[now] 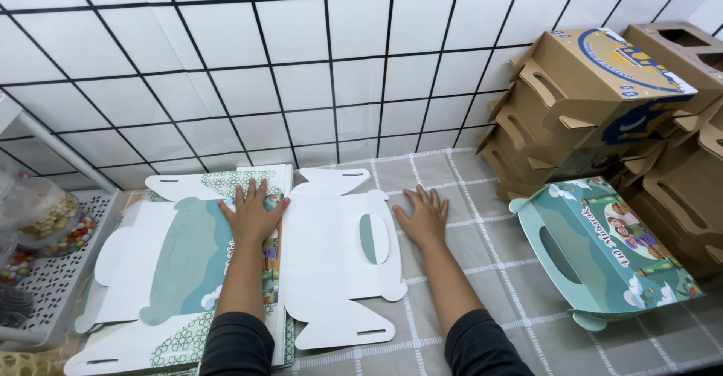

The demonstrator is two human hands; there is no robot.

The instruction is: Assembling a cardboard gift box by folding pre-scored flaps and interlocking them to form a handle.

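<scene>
Left hand: your left hand (pixel 252 212) lies flat, fingers spread, palm down on the teal printed face of the top sheet; it grips nothing, it only presses.
Right hand: your right hand (pixel 423 214) is flat too, fingers loosely spread, released, with its palm on the right edge of the flipped-over white panel where that meets the cloth.
Flat box blank: the unfolded box blank (pixel 331 255) lies open in front of you, white inside face up, with an oval handle cut-out showing teal near your right hand and slotted tabs at its near end.
Stack of blanks: under your left hand, a stack of flat blanks (pixel 181 263) sits left of centre, its edges with a green lattice print peeking out at the near and far ends.
Table: everything rests on a grey checked tablecloth (pixel 489 270), pushed up against the white tiled wall (pixel 301 67).
Folded teal box: off to your right, well apart from both hands, one assembled teal carry box (pixel 602 252) lies on its side, handle slot facing you.
Brown boxes: behind it, a pile of assembled brown carry boxes (pixel 595 97) leans against the wall in the corner.
Left edge: a white perforated rack (pixel 56 270) holds jars of small coloured bits (pixel 45 214), near the stack but not touching your hand.
</scene>
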